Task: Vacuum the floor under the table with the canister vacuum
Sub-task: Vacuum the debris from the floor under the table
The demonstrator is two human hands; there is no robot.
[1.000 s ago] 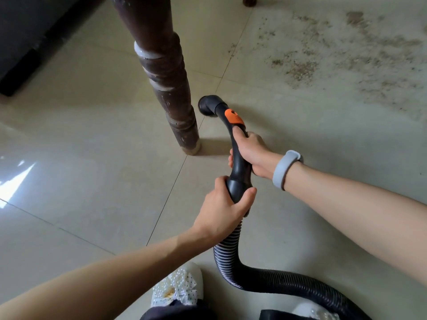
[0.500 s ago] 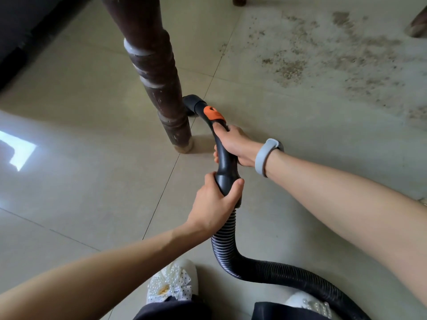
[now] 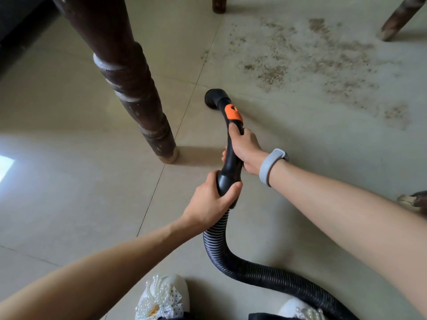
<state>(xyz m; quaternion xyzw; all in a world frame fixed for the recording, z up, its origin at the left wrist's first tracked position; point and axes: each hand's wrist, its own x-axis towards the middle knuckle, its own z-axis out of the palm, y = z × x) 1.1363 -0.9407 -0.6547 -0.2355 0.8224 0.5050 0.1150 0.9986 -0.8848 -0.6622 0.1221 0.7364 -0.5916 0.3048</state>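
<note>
The tiled floor fills the view; its pale tiles are divided by thin grout lines. A scatter of brown debris lies on the tiles at upper right, well beyond the vacuum's open end.

A dark turned table leg stands at upper left, with pale worn bands around it and its foot resting on the floor. Two further legs are visible at the top edge, one near the centre and one at the far right corner.

The ribbed black hose curves from the lower right edge across the floor, then rises to a smooth black handle tube. The tube bends forward and ends in a round black nozzle, which sits on or just above the floor, to the right of the near table leg and short of the debris. An orange slider is set on the tube just behind the nozzle.

The left hand grips the lower end of the handle tube at the hose joint, its fingers wrapped round it. The right hand grips the tube higher up, fingers curled round it and thumb lying along the top, just behind the orange slider. A grey wristband sits on the right wrist.

Two white shoes with beaded bows appear at the bottom edge.
</note>
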